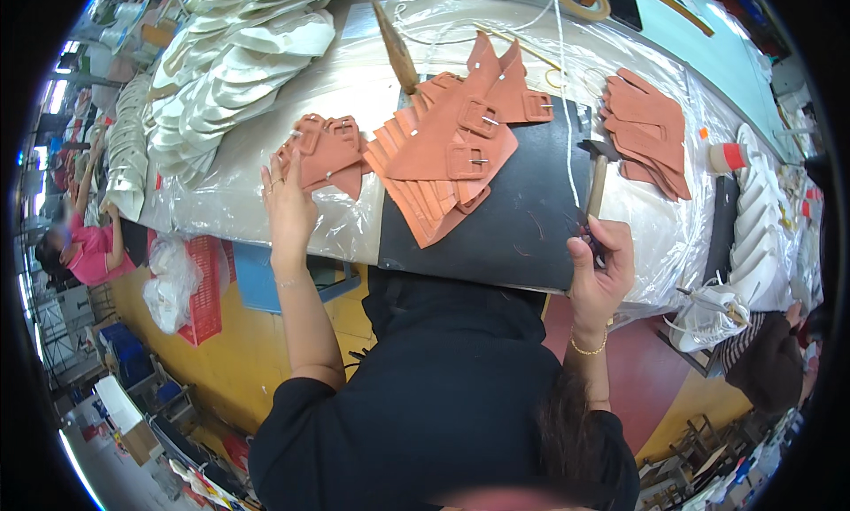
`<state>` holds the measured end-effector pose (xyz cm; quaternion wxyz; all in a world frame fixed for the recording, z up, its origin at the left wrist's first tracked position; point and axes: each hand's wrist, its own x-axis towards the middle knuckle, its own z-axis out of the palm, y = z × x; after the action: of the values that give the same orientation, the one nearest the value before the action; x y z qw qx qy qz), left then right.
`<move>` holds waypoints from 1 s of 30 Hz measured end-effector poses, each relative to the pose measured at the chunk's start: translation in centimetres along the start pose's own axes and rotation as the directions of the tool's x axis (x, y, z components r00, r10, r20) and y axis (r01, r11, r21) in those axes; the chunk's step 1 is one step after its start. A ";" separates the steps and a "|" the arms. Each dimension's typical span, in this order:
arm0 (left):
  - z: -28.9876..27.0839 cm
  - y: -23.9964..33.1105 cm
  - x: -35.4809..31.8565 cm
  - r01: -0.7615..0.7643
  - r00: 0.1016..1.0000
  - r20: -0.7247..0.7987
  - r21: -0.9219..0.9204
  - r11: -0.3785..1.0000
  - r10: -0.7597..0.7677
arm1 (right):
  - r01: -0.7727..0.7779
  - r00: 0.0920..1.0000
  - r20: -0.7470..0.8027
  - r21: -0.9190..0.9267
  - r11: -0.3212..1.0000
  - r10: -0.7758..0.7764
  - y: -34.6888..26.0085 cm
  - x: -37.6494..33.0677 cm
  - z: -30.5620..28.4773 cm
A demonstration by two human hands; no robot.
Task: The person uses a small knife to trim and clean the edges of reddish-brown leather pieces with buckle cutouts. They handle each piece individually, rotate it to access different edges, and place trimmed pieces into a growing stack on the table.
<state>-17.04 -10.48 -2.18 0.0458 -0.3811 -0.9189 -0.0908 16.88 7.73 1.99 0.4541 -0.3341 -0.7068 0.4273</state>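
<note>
My left hand lies on the left of the table, fingers stretched out and touching the edge of a small group of orange-brown leather pieces with covered buckles. At the right, my right hand is closed around a small dark tool, mostly hidden by the fingers. Just beyond it lies a hammer with a wooden handle and dark head. Between my hands, a fanned stack of buckled leather pieces partly covers a black mat. More leather pieces, without visible buckles, are piled to the right.
White shoe parts are heaped at the far left. More white pieces stand in a row at the right, near a white shoe. A pointed wooden tool rises behind the stack. White cord hangs down; a phone lies far back.
</note>
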 end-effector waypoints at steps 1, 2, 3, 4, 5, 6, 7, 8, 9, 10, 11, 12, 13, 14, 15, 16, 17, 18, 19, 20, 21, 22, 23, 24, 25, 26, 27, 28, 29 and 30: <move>-0.1 0.9 -0.1 0.071 0.994 0.081 0.002 0.998 -0.071 | -0.011 1.000 -0.006 -0.006 1.000 0.011 0.0 0.0 0.1; -0.1 2.2 0.0 0.000 1.000 -0.029 -0.180 0.984 -0.006 | -0.015 1.000 -0.006 0.011 1.000 0.015 0.0 0.0 0.3; -0.2 3.9 0.1 -0.089 0.995 -0.072 -0.276 0.957 0.072 | -0.039 0.999 0.005 0.024 0.999 0.039 0.0 0.0 0.5; -0.4 5.7 0.3 -0.132 0.991 -0.079 -0.363 0.923 0.110 | -0.057 0.998 0.015 0.031 0.998 0.056 0.1 -0.1 0.7; -0.6 7.7 0.6 -0.234 0.971 -0.152 -0.440 0.867 0.185 | -0.073 0.997 0.026 0.041 0.997 0.072 0.1 -0.2 0.9; -0.8 9.6 0.8 -0.209 0.977 -0.063 -0.470 0.858 0.203 | -0.073 0.996 0.046 0.035 0.997 0.072 0.1 -0.3 0.9; -0.9 11.4 0.9 -0.245 0.965 -0.037 -0.496 0.833 0.261 | -0.067 0.996 0.061 0.023 0.997 0.066 0.1 -0.4 0.9; -0.9 12.9 1.3 -0.280 0.947 -0.014 -0.522 0.806 0.320 | -0.060 0.996 0.074 0.011 0.998 0.059 0.1 -0.6 0.9; -0.9 14.1 1.7 -0.260 0.945 0.026 -0.549 0.794 0.327 | -0.062 0.995 0.084 -0.014 0.998 0.063 0.1 -0.7 0.7; -0.7 15.1 2.2 -0.239 0.939 0.069 -0.575 0.782 0.337 | -0.058 0.995 0.076 -0.016 0.998 0.059 0.1 -0.9 0.6; -0.5 15.9 2.7 -0.222 0.929 0.106 -0.607 0.763 0.355 | -0.067 0.995 0.068 -0.007 0.998 0.068 0.1 -1.0 0.6; -0.1 16.6 3.1 -0.244 0.935 0.079 -0.561 0.791 0.345 | -0.083 0.995 0.056 -0.002 0.997 0.083 0.1 -1.2 0.5; 0.2 16.9 3.5 -0.253 0.932 0.086 -0.543 0.801 0.353 | -0.084 0.995 0.046 0.000 0.996 0.084 0.2 -1.3 0.5; 0.5 17.2 3.8 -0.247 0.926 0.117 -0.528 0.812 0.358 | -0.121 0.989 0.078 -0.030 0.992 0.123 0.2 -1.3 0.4; 0.7 17.3 4.0 -0.241 0.921 0.147 -0.511 0.825 0.361 | -0.144 0.982 0.110 -0.063 0.988 0.150 0.3 -1.2 0.5; 1.0 17.4 3.9 -0.200 0.930 0.149 -0.565 0.801 0.337 | -0.167 0.974 0.141 -0.096 0.981 0.179 0.4 -1.1 0.6; 1.2 17.4 3.9 -0.156 0.937 0.154 -0.616 0.772 0.312 | -0.151 0.973 0.157 -0.108 0.983 0.167 0.6 -0.9 0.9; 1.3 17.4 3.8 -0.103 0.940 0.176 -0.669 0.736 0.291 | -0.133 0.973 0.174 -0.120 0.984 0.153 0.9 -0.6 1.4; 1.4 17.3 3.8 -0.106 0.953 0.139 -0.683 0.723 0.271 | -0.113 0.972 0.191 -0.132 0.985 0.137 1.2 -0.2 2.0; 1.3 16.9 3.7 -0.101 0.960 0.118 -0.702 0.705 0.254 | -0.041 0.981 0.184 -0.135 0.990 0.066 1.5 0.3 2.7; 1.2 16.6 3.7 -0.094 0.967 0.098 -0.720 0.688 0.235 | -0.015 0.979 0.197 -0.155 0.988 0.045 1.9 0.8 3.5; 1.2 16.3 3.6 -0.082 0.965 0.112 -0.727 0.682 0.236 | 0.012 0.977 0.212 -0.174 0.985 0.025 2.2 1.3 4.2; 1.2 15.9 3.6 -0.069 0.963 0.127 -0.734 0.675 0.236 | 0.041 0.973 0.229 -0.193 0.980 0.005 2.6 1.8 5.0; 1.3 15.7 3.5 -0.044 0.962 0.148 -0.745 0.665 0.230 | 0.089 0.976 0.216 -0.235 0.968 -0.037 3.0 2.3 5.9; 1.5 15.6 3.5 -0.050 0.963 0.136 -0.757 0.651 0.232 | 0.112 0.974 0.221 -0.264 0.958 -0.053 3.4 2.8 6.7; 1.7 15.4 3.4 -0.046 0.965 0.129 -0.772 0.634 0.227 | 0.135 0.971 0.228 -0.288 0.948 -0.069 3.7 3.2 7.4; 1.9 15.4 3.3 -0.043 0.968 0.121 -0.786 0.617 0.222 | 0.149 0.969 0.235 -0.315 0.937 -0.075 3.9 3.5 7.9; 2.1 15.4 3.3 -0.055 0.969 0.102 -0.796 0.603 0.224 | 0.160 0.966 0.245 -0.333 0.929 -0.079 3.9 3.7 8.2; 2.4 15.4 3.2 -0.068 0.971 0.082 -0.806 0.588 0.225 | 0.165 0.964 0.255 -0.355 0.920 -0.074 3.9 3.8 8.5; 2.7 15.4 3.2 -0.081 0.972 0.063 -0.815 0.574 0.227 | 0.168 0.962 0.265 -0.376 0.911 -0.068 3.9 3.9 8.7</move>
<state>-8.38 2.97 -2.26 -0.1982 -0.4447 -0.7413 -0.4620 7.68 10.08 -2.07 0.3111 -0.3195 -0.8483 0.2856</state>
